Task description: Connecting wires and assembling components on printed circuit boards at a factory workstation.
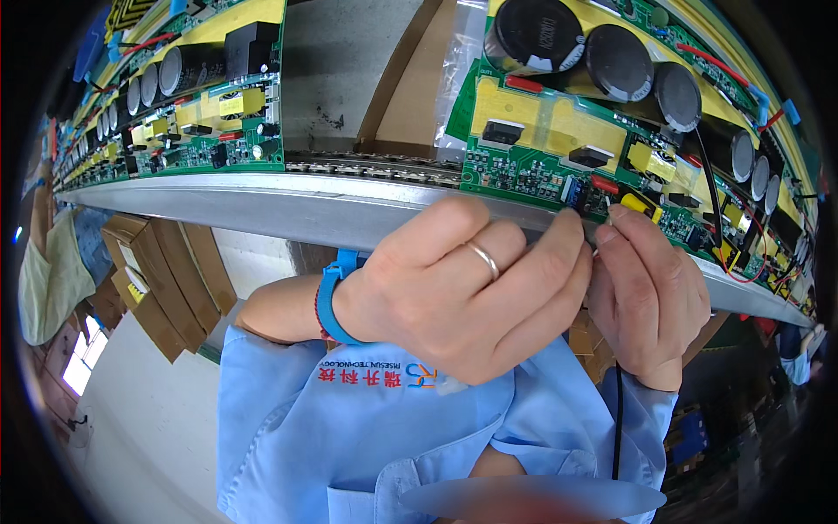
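My left hand (463,279), with a silver ring and a blue wrist strap (336,301), is closed at the front edge of a green circuit board (524,166). Its fingertips meet beside a small blue component (573,192). Close by on the right, my right hand (646,293) is pinched just below a yellow component (642,206). A tiny whitish piece (610,220) shows at its fingertips. What lies between the two hands' fingers is mostly hidden. A black cable (619,419) hangs below my right hand.
The board carries large black capacitors (534,35) and rests along a metal rail (288,210) with a chain (375,166). Another populated board (201,122) lies to the left. Cardboard boxes (166,279) stand below left. Red and black wires (711,188) loop at the right.
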### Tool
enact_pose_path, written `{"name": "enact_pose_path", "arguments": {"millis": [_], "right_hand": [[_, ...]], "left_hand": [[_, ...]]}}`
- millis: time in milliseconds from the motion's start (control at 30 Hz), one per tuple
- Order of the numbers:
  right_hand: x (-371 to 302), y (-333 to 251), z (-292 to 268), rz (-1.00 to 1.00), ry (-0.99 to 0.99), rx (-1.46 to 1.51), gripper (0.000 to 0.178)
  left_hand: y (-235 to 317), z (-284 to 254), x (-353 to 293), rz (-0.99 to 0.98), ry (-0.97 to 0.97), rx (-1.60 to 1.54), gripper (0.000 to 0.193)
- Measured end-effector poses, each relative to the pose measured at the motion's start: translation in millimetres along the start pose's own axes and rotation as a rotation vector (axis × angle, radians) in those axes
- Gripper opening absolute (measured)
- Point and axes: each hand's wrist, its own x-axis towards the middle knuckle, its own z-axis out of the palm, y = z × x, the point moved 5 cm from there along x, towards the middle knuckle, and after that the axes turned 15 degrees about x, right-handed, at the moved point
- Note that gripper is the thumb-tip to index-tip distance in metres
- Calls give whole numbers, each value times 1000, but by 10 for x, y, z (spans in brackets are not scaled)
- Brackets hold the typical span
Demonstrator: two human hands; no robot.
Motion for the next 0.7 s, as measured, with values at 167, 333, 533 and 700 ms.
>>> {"name": "enact_pose_path", "arguments": {"millis": [167,333,533,700], "right_hand": [[45,-4,-31,38,-66,30,18],[61,-21,-23,160,-129,36,27],[55,-31,-12,138,-130,38,28],[59,-55,1,124,-147,7,27]], "left_hand": [[-9,-89,-137,180,33,-21,30],[40,-53,-300,404,153,-8,31],[84,-8,-389,425,160,-51,23],[69,-8,-376,430,169,-66,24]]}}
